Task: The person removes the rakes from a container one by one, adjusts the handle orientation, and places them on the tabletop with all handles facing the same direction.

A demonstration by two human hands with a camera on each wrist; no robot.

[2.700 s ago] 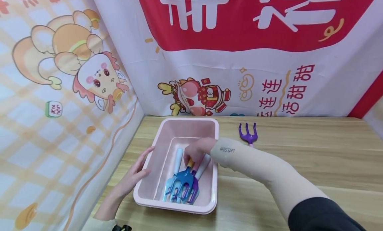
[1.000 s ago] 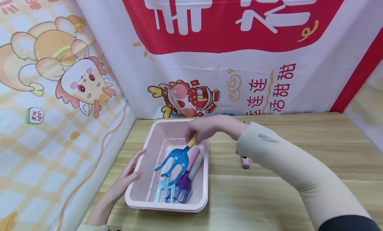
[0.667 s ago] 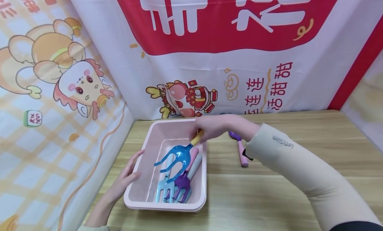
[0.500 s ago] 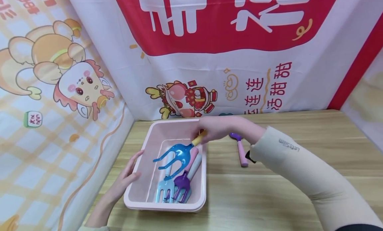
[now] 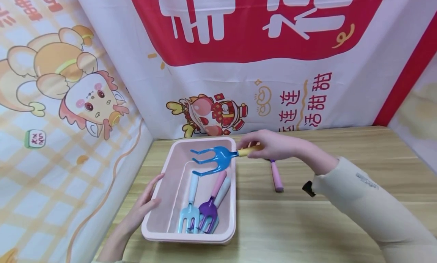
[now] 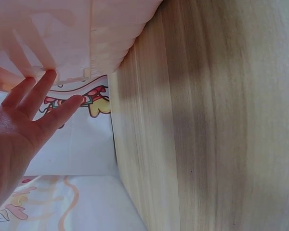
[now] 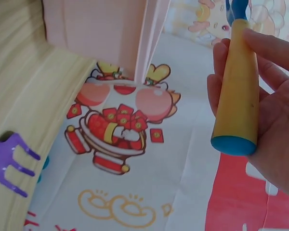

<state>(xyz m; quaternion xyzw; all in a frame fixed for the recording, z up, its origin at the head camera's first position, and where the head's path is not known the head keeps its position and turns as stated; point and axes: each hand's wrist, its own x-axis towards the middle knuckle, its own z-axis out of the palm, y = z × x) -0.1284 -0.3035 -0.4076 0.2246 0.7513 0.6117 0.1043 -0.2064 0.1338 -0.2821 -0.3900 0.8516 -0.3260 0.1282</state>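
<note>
My right hand (image 5: pixel 273 143) grips the yellow handle of a blue three-pronged garden hand fork (image 5: pixel 220 158). The fork lies nearly level over the far right part of a pink plastic bin (image 5: pixel 160 213), prongs pointing left. In the right wrist view, fingers and thumb wrap the yellow handle (image 7: pixel 237 91) with its blue end cap. My left hand (image 5: pixel 141 202) touches the bin's left side, its fingers fairly straight against the wall in the left wrist view. Inside the bin lie a light blue fork (image 5: pixel 189 213), a purple fork (image 5: pixel 208 210) with a pink handle, and another pale-blue-handled tool (image 5: pixel 223 191) partly underneath.
Right of the bin, on the wooden table (image 5: pixel 307 225), lies another purple fork with a pink handle (image 5: pixel 276 176); its head is mostly behind my right hand in the head view. Printed cloths stand along the back (image 5: pixel 211 81) and left (image 5: pixel 85 160).
My right hand has lifted the blue fork from the pile in the bin, then moved right and turned it level. The left hand has stayed at the bin's left side.
</note>
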